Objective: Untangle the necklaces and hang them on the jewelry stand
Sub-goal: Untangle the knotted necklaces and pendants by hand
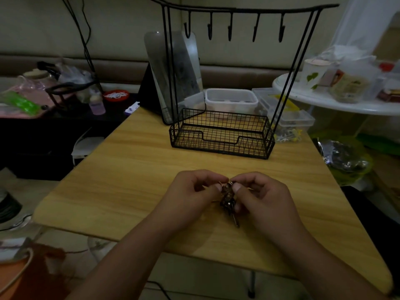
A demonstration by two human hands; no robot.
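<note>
Pinching from both sides, the left hand (190, 191) and the right hand (262, 195) meet over the near middle of the wooden table (121, 169), fingers curled in on a small dark clump of tangled necklaces (227, 197). The two hands are close together, fingertips nearly touching at the top of the clump, and a short end of chain hangs below it toward the tabletop. How many necklaces are in the knot cannot be told in the dim light.

Farther back on the table stands the black wire jewelry stand (220, 135), with a mesh basket at its base and a top bar carrying five hooks (229, 31), all bare. A mirror (173, 74) leans just behind the stand's left post. Clear plastic boxes (231, 100) sit behind the basket and to its right. To the far left is a cluttered dark surface with a red dish (116, 95); to the far right, a white round table (324, 100) holds cups and jars.
</note>
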